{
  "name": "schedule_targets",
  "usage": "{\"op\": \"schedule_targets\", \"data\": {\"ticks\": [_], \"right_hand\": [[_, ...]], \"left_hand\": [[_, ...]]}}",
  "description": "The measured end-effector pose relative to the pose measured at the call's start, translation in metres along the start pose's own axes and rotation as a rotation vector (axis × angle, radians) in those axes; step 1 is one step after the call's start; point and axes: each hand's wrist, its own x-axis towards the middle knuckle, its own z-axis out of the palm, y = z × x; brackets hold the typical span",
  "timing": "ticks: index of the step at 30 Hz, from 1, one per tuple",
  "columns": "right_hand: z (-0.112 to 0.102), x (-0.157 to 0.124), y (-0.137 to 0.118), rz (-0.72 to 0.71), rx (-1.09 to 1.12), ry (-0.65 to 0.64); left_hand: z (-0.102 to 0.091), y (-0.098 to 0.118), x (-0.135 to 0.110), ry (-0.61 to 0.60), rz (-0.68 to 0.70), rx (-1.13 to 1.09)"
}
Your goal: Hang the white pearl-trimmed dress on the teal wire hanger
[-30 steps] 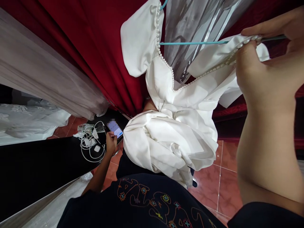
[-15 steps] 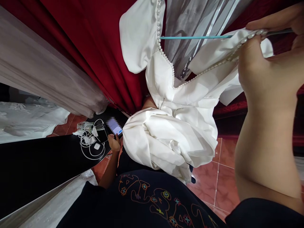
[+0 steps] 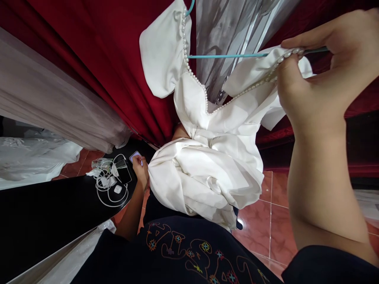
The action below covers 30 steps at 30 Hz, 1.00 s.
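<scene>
A white dress (image 3: 204,165) with a pearl-edged neckline hangs on a thin turquoise hanger (image 3: 227,56), its skirt bunched up over my lap. Between thumb and fingers, my right hand (image 3: 322,63) pinches the beaded edge at the dress's right shoulder, where the hanger bar runs behind the cloth. At the table's edge, my left hand (image 3: 140,167) has its fingers curled over a phone (image 3: 135,155) with a lit screen. The hand covers the phone's lower part.
On the black table (image 3: 53,213) lie a tangled white cable (image 3: 111,205), a second phone (image 3: 124,173), a small white case (image 3: 117,189) and a clear plastic packet (image 3: 99,163). Red curtains (image 3: 118,59) and pale draped fabric (image 3: 59,86) hang behind. Red tiles (image 3: 257,225) form the floor.
My left hand has moved up over the phone and covers more of its screen. The dress and my right hand sit further left in view, my right hand's pinch unchanged.
</scene>
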Motion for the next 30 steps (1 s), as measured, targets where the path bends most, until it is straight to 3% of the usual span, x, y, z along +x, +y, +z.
{"op": "schedule_targets", "data": {"ticks": [3,6,9,12,15,19,22,27,30], "right_hand": [[0.003,0.003,0.000,-0.355,0.029,-0.006],[0.006,0.003,0.001,-0.383,0.061,0.048],[0.008,0.002,0.002,-0.378,0.074,0.058],[0.008,0.002,0.003,-0.374,0.071,0.067],[0.008,0.002,0.002,-0.373,0.060,0.065],[0.011,0.000,-0.001,-0.357,0.067,0.090],[0.017,0.001,-0.003,-0.313,0.065,0.098],[0.023,0.002,0.000,-0.292,0.090,0.095],[0.023,0.002,0.002,-0.294,0.095,0.086]], "left_hand": [[0.020,0.083,0.047,0.032,0.218,-0.111],[0.035,0.186,0.084,0.045,0.455,-0.220],[0.043,0.280,0.109,0.136,0.906,-0.385],[0.050,0.339,0.133,0.257,1.086,-0.382],[0.056,0.362,0.156,0.272,1.107,-0.356],[0.056,0.365,0.178,0.137,1.007,-0.350],[0.050,0.367,0.179,0.096,1.084,-0.304],[0.035,0.378,0.138,0.163,1.246,-0.348],[0.040,0.389,0.099,0.005,1.203,-0.333]]}}
